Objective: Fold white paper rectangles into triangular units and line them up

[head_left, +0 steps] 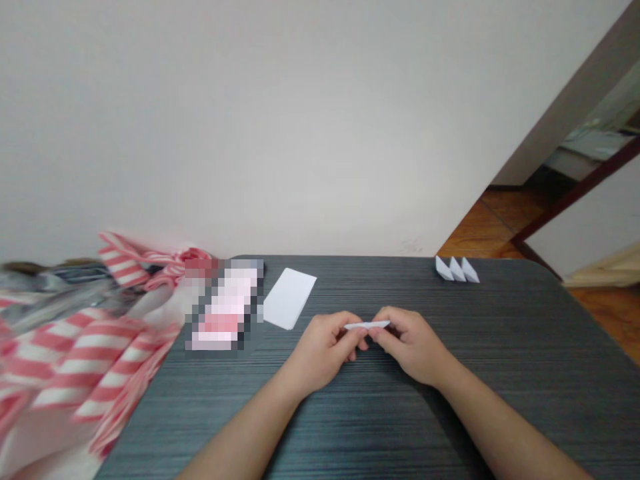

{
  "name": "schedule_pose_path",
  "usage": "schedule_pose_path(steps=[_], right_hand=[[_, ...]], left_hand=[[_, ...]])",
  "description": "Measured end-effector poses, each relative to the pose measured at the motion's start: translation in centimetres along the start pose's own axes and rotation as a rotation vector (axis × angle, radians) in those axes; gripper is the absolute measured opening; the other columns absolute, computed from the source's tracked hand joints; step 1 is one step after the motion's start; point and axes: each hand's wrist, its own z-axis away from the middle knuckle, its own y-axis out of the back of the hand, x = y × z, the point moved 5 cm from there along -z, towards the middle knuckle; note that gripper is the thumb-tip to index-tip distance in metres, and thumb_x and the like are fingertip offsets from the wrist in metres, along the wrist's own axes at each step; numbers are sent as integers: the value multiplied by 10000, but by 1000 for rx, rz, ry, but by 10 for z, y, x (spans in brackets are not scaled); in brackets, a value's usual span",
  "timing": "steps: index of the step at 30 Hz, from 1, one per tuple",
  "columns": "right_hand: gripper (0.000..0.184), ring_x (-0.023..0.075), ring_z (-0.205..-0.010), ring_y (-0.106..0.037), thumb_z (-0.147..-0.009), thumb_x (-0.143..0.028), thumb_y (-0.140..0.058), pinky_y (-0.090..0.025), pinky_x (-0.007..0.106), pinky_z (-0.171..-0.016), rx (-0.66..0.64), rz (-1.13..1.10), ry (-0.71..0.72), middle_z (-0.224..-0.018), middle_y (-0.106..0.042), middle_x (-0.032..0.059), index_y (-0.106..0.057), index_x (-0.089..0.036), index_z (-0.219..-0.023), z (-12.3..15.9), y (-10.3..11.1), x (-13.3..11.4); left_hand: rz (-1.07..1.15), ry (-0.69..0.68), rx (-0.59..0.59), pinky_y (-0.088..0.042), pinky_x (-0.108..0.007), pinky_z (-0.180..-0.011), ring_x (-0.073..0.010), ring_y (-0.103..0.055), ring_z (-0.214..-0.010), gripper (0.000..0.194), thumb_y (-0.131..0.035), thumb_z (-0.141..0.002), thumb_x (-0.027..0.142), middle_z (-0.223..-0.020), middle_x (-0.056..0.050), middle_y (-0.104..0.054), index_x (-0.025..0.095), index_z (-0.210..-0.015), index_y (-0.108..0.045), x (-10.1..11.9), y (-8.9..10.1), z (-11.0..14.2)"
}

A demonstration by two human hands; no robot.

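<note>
Both hands meet over the middle of the dark grey table point(500, 347). My left hand point(325, 350) and my right hand point(415, 343) pinch a small folded strip of white paper point(367, 325) between their fingertips, one hand at each end. The strip lies nearly level, seen edge-on, a little above the tabletop. A stack of white paper sheets point(290, 297) lies flat to the left of my left hand. Three small folded white paper pieces point(457, 269) stand in a row near the table's far right edge.
A red-and-white striped plastic bag point(85, 360) bulges over the table's left side. A blurred-out pink and white object point(223, 307) lies between the bag and the sheets. A pale wall rises behind the table. Wooden floor point(493, 230) and a doorway show at right.
</note>
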Motion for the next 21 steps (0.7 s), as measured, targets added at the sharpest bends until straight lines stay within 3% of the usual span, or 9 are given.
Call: schedule_pose_path(steps=[21], right_hand=[[193,111,-549,-499,-903,-207,-565,-360,213,-538,-37,1,-48,-605,-570,-23,-628,-168,-725,-1,-2,-4]], left_hand=[[-60,-7,10,-419,-178,-504,-90,-555,-495,296,-515,-930,326,-569,7,-624,153,-726,-642,5,0,1]])
